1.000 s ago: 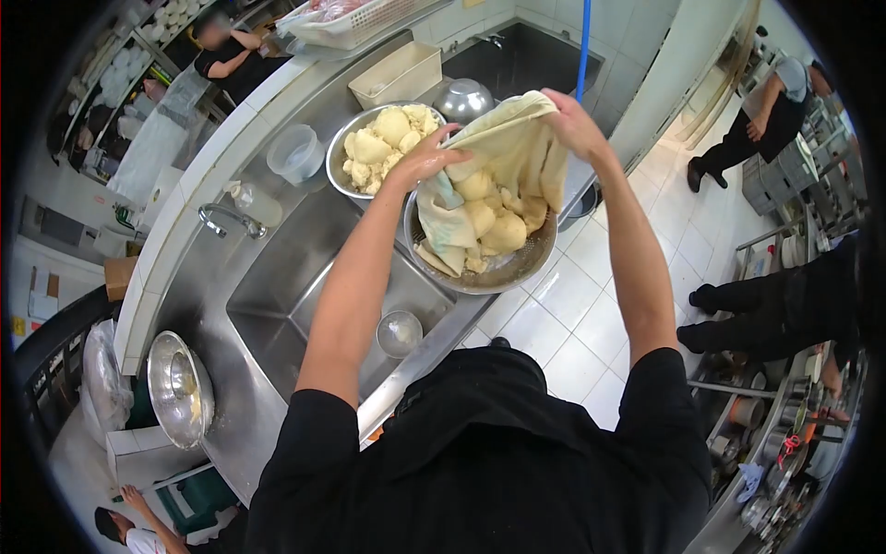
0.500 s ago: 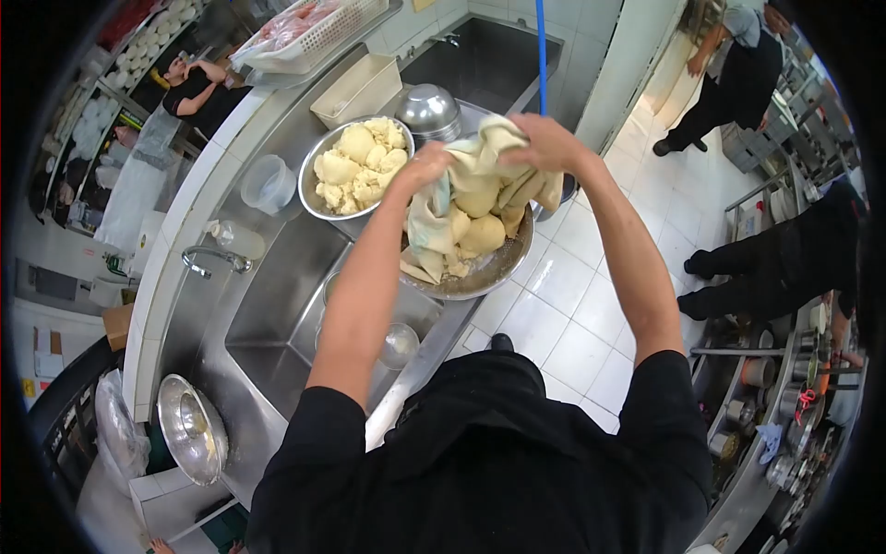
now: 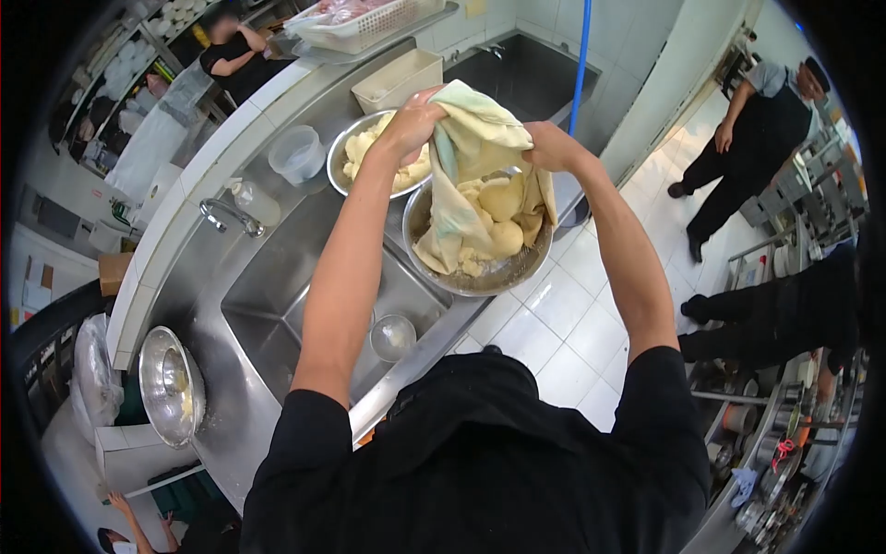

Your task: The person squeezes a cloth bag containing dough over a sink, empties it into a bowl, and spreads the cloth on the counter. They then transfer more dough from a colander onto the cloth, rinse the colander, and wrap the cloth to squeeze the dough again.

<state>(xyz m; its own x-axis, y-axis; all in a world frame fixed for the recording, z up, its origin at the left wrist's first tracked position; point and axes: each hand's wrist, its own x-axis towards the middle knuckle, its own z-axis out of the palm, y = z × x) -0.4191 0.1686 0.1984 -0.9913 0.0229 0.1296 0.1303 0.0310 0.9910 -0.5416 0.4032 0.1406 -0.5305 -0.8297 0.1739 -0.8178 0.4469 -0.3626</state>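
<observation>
Both my hands hold up a pale, damp-looking cloth (image 3: pixel 480 134) above a metal bowl (image 3: pixel 489 282). My left hand (image 3: pixel 413 127) is closed on its upper left part, my right hand (image 3: pixel 554 148) on its right side. The cloth's lower ends hang into the bowl, around several pale yellow lumps of dough (image 3: pixel 501 198). Just to the left, a second metal bowl (image 3: pixel 338 166) holds more of these lumps, partly hidden behind my left hand and forearm.
A steel sink (image 3: pixel 277 295) with a faucet (image 3: pixel 231 214) lies left of my arms. Near it stand a clear plastic tub (image 3: pixel 296 154) and a cream bin (image 3: pixel 397 81). Another metal bowl (image 3: pixel 157 388) is at lower left. Several people stand at the sides.
The cloth is raised and spread wider between my hands, showing more of the dough below. My left hand has moved up over the second bowl. The whole view has shifted.
</observation>
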